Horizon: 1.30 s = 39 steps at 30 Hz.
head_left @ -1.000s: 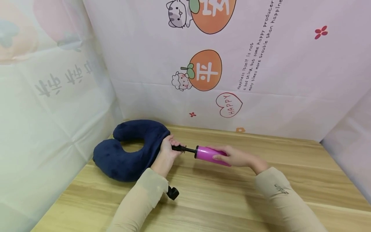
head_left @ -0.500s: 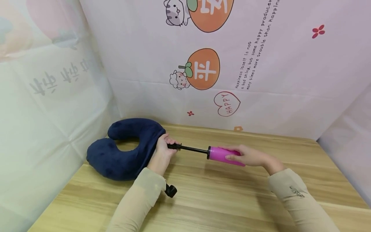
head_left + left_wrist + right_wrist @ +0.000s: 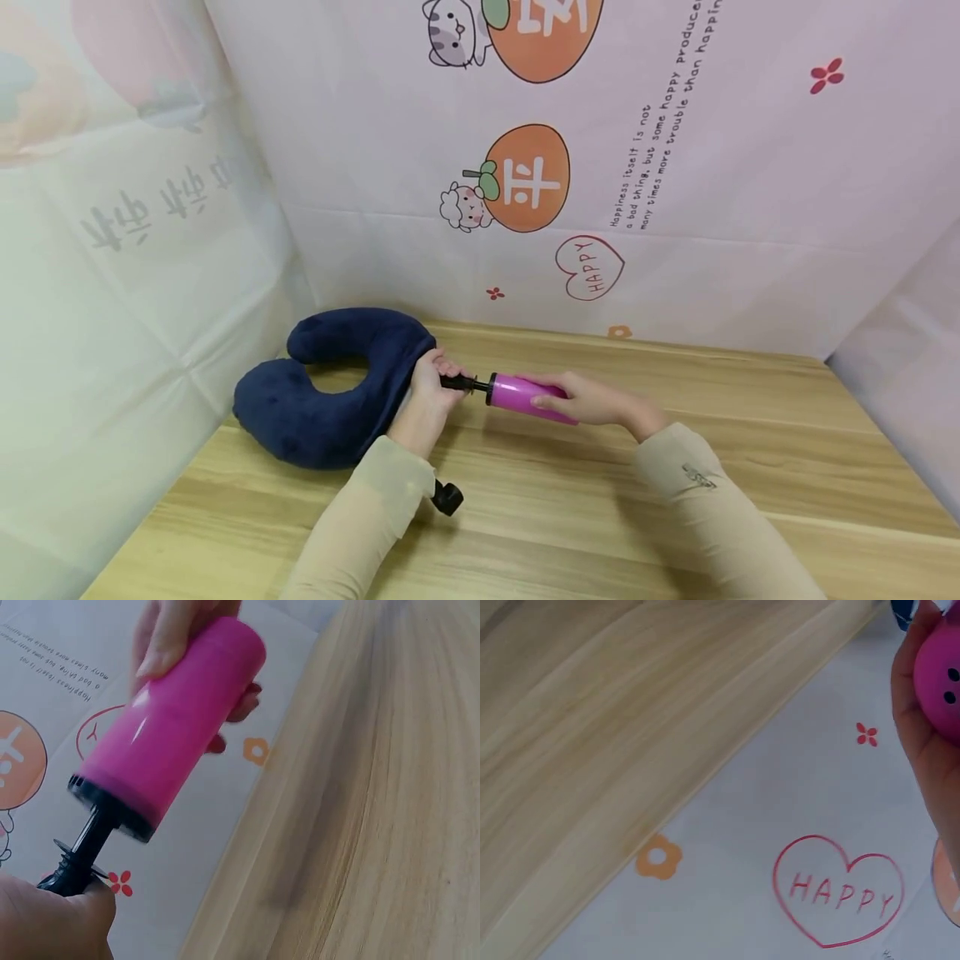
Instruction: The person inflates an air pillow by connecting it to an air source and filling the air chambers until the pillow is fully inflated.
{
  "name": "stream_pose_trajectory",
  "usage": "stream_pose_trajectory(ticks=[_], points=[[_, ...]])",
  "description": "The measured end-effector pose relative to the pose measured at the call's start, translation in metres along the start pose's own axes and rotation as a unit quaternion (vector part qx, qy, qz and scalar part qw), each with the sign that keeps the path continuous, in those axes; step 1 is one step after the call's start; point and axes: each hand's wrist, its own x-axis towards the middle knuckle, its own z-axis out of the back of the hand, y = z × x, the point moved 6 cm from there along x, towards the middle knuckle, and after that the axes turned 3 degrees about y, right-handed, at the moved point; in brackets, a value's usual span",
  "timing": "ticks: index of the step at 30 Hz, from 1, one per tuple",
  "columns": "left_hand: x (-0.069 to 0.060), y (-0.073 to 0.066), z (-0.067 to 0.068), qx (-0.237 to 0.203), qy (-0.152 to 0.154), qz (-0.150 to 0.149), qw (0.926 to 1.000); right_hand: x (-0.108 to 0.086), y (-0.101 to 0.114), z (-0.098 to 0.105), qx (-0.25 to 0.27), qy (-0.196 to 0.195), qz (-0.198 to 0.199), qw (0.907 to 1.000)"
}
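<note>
A navy U-shaped neck pillow lies at the left of the table, its outer curve against my left hand. That hand grips the black end of a hand pump, and the spot where pump and pillow meet is hidden behind it. The pump's pink barrel is held by my right hand, with fingers wrapped round it. In the left wrist view a short piece of black rod shows between the barrel's black cap and my left thumb. The right wrist view catches the barrel's rounded end, marked with dark holes.
A black buckle-like piece lies on the wooden table, just beside my left sleeve. Printed white cloth hangs behind the table and along both sides.
The pink barrel first slid right, baring a long stretch of rod, then came back left towards my left hand. My left hand and the pillow shifted only slightly.
</note>
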Motion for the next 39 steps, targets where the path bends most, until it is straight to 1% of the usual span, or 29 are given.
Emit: stream_pose_trajectory(ticks=[4, 8, 11, 14, 18, 21, 24, 26, 28, 31, 33, 35, 39], points=[[0.0, 0.001, -0.002, 0.0, 0.001, 0.012, 0.9999, -0.014, -0.009, 0.004, 0.032, 0.0, 0.011, 0.9994], [0.0, 0.002, -0.002, -0.001, -0.001, 0.023, 0.9997, -0.032, -0.02, 0.008, 0.043, -0.002, 0.018, 0.9989], [-0.001, 0.0, 0.0, -0.001, -0.007, 0.021, 0.9998, -0.044, -0.027, 0.01, 0.051, -0.003, 0.012, 0.9986], [-0.001, -0.003, 0.002, -0.008, -0.007, 0.011, 0.9999, -0.055, -0.033, 0.014, 0.059, -0.005, -0.001, 0.9983], [0.0, -0.005, 0.002, -0.031, -0.001, 0.007, 0.9995, -0.063, -0.035, 0.021, 0.038, -0.01, -0.007, 0.9992], [0.001, -0.005, 0.002, -0.051, 0.006, 0.005, 0.9987, -0.058, -0.028, 0.024, 0.014, -0.012, -0.001, 0.9998], [0.0, -0.001, 0.001, -0.058, 0.016, 0.008, 0.9981, -0.044, -0.016, 0.022, -0.005, -0.013, -0.001, 0.9999], [-0.001, 0.002, 0.0, -0.054, 0.022, 0.018, 0.9981, -0.031, -0.007, 0.017, -0.019, -0.01, -0.004, 0.9998], [-0.002, 0.005, -0.002, -0.044, 0.023, 0.028, 0.9984, -0.016, 0.002, 0.01, -0.021, -0.002, -0.002, 0.9998], [-0.003, 0.005, -0.003, -0.036, 0.017, 0.024, 0.9989, -0.002, 0.01, 0.004, -0.013, 0.005, -0.002, 0.9999], [-0.003, 0.003, -0.003, -0.028, 0.012, 0.016, 0.9994, 0.0, 0.01, 0.003, 0.009, 0.01, 0.002, 0.9999], [-0.003, 0.002, -0.002, -0.024, 0.006, 0.014, 0.9996, -0.004, 0.005, 0.003, 0.031, 0.013, 0.006, 0.9994], [-0.004, 0.001, -0.001, -0.019, -0.001, 0.03, 0.9994, -0.019, -0.011, 0.005, 0.071, 0.023, 0.006, 0.9972]])
